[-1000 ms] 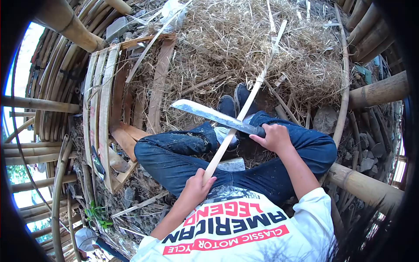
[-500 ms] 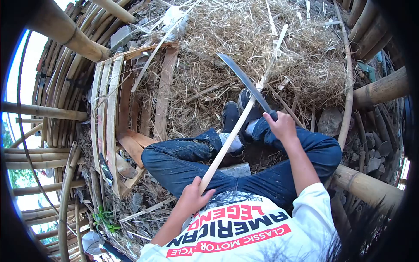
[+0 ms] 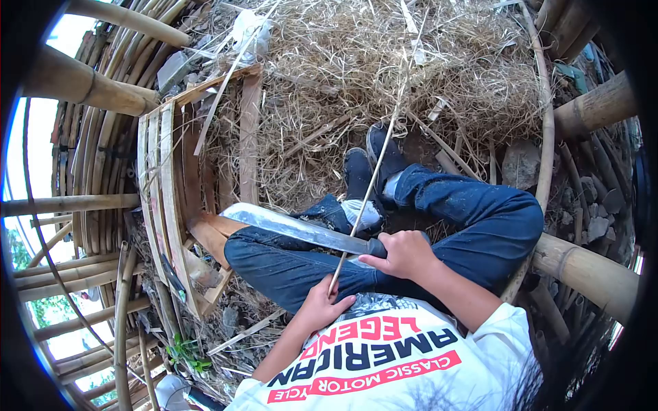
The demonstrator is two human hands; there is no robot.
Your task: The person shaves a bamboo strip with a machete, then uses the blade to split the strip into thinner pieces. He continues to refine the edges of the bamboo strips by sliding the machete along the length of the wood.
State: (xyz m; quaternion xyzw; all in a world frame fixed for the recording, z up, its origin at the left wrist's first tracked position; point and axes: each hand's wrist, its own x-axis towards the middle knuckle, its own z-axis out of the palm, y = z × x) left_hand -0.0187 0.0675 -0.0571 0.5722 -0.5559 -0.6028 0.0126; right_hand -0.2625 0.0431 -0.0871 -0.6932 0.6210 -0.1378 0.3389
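Observation:
My left hand [image 3: 325, 306] is closed around the near end of a long bamboo strip [image 3: 377, 168], close in front of my shirt. The strip runs away from me past my shoes, its narrow edge turned up. In my right hand [image 3: 404, 253] is the dark handle of a machete [image 3: 301, 229]. Its broad grey blade points left across my lap, above my jeans, and crosses the strip near the handle. The thumb of my right hand lies along the handle, close to the strip.
A wooden slatted crate [image 3: 166, 185] stands at my left. Curly bamboo shavings [image 3: 329, 82] cover the ground ahead. Thick bamboo poles [image 3: 582, 270] lie on the right, with stones [image 3: 521, 164] beside them. A white plastic bag [image 3: 252, 33] lies at the far left.
The machete has swung from pointing forward along the strip to pointing left across my lap. My right hand has come nearer my body. The strip has turned from its flat face to its edge.

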